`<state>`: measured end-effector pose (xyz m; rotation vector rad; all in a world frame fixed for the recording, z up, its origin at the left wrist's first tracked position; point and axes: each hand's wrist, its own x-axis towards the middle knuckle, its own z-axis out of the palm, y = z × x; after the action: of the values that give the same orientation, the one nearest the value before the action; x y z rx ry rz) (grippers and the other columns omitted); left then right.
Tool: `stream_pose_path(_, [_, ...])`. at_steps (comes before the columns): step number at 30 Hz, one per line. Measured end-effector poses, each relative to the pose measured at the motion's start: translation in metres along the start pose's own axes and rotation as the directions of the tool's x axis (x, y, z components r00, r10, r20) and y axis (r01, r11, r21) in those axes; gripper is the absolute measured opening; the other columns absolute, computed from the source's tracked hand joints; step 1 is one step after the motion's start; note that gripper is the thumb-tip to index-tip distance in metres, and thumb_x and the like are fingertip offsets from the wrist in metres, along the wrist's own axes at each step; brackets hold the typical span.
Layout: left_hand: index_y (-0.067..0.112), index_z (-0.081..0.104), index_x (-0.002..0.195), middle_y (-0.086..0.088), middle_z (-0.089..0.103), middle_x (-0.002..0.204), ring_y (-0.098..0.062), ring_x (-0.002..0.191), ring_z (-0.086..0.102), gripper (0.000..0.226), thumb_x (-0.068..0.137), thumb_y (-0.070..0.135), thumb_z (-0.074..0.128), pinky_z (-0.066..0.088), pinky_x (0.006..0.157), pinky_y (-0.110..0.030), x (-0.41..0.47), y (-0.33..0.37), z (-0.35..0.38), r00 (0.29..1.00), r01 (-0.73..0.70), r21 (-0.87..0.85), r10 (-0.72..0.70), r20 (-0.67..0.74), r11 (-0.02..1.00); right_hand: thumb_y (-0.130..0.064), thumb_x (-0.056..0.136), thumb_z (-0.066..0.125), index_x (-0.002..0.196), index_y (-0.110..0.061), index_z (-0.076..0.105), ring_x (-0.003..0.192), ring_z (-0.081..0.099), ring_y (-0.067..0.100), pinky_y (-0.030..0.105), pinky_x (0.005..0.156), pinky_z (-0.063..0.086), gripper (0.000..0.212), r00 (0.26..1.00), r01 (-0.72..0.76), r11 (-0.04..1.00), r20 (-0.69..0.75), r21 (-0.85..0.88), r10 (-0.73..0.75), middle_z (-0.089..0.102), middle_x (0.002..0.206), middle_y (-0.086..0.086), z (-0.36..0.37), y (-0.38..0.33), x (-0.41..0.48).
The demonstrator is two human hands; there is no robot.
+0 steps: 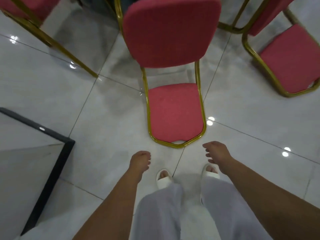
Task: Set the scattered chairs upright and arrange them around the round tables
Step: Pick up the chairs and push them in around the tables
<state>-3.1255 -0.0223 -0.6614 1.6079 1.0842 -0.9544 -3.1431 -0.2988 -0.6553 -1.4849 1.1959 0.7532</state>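
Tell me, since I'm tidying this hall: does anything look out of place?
Yes. Three red chairs crowd together instead of forming a ring: the middle chair faces the camera, the right chair sits askew to it, and the left chair is mostly out of frame. No round table shows.

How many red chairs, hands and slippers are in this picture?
Red chairs: 3
Hands: 2 (left hand, right hand)
White slippers: 2
Total: 7

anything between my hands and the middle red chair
No, head view shows only bare floor tile between the left hand, the right hand and the middle chair.
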Motion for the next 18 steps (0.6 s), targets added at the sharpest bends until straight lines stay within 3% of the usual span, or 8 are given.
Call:
stream_pose_path(3, [0.015,0.063,0.106,-0.009,0.060,0.102,-0.023,0.089,0.057,0.013,0.095,0.021,0.060,0.047,0.077,-0.032,0.086,-0.009,0.025,0.999,-0.013,-0.091,0.009,-0.041,0.996,-0.035,0.089,0.067,0.122,-0.010,0.058,0.104,0.059,0.031,0.049,0.096,0.051,0.043,0.997,0.051,0.995,-0.059,-0.091,-0.057,0.060,0.104,0.007,0.018,0.016,0.089])
stream_pose_path(5, [0.016,0.058,0.115,-0.008,0.056,0.114,-0.025,0.104,0.054,0.028,0.095,0.034,0.062,0.044,0.091,-0.037,0.141,-0.013,0.044,0.998,-0.010,-0.139,0.003,-0.055,0.990,-0.041,0.088,0.068,0.131,-0.013,0.052,0.104,0.056,0.029,0.046,0.092,0.051,0.054,0.991,0.079,0.991,-0.096,-0.106,-0.089,0.057,0.110,0.006,0.025,0.024,0.146])
stream_pose_path(8, [0.013,0.054,0.127,-0.005,0.052,0.121,-0.027,0.112,0.050,0.054,0.088,0.049,0.065,0.037,0.096,-0.042,0.217,-0.023,0.067,0.997,0.006,-0.249,-0.026,-0.078,0.968,-0.045,0.087,0.068,0.143,-0.012,0.041,0.106,0.053,0.030,0.039,0.080,0.048,0.070,0.985,0.073,0.993,-0.150,-0.092,-0.086,0.053,0.126,0.011,0.031,0.037,0.229])
stream_pose_path(10, [0.011,0.047,0.141,-0.004,0.052,0.136,-0.030,0.125,0.048,0.073,0.085,0.054,0.067,0.034,0.105,-0.046,0.261,-0.033,0.079,0.994,0.023,-0.337,-0.058,-0.093,0.941,-0.047,0.086,0.069,0.148,-0.011,0.033,0.121,0.049,0.033,0.043,0.089,0.044,0.080,0.981,0.042,0.999,-0.187,-0.016,-0.044,0.047,0.138,0.013,0.032,0.047,0.276])
stream_pose_path(12, [0.016,0.044,0.146,-0.005,0.051,0.144,-0.030,0.128,0.048,0.077,0.085,0.058,0.064,0.033,0.108,-0.047,0.299,-0.044,0.088,0.994,0.008,-0.392,-0.048,-0.093,0.920,-0.050,0.083,0.071,0.151,-0.011,0.027,0.126,0.046,0.035,0.046,0.091,0.039,0.090,0.976,0.045,0.997,-0.217,0.066,-0.030,0.046,0.137,0.011,0.034,0.054,0.319])
stream_pose_path(14, [0.020,0.052,0.139,-0.002,0.059,0.135,-0.024,0.116,0.054,0.068,0.086,0.062,0.061,0.039,0.098,-0.039,0.332,-0.052,0.096,0.998,-0.026,-0.443,-0.002,-0.063,0.896,-0.056,0.080,0.071,0.148,-0.009,0.034,0.122,0.051,0.035,0.048,0.094,0.042,0.090,0.981,0.055,0.990,-0.191,0.127,-0.030,0.051,0.133,0.008,0.040,0.054,0.356])
stream_pose_path(18, [0.021,0.065,0.120,0.002,0.073,0.097,-0.017,0.091,0.065,0.046,0.087,0.054,0.065,0.050,0.071,-0.031,0.380,-0.059,0.108,0.996,-0.079,-0.574,0.041,-0.078,0.815,-0.054,0.077,0.075,0.131,-0.006,0.058,0.110,0.062,0.035,0.050,0.101,0.049,0.074,0.982,0.104,0.970,-0.175,0.222,-0.066,0.066,0.122,0.014,0.054,0.052,0.409])
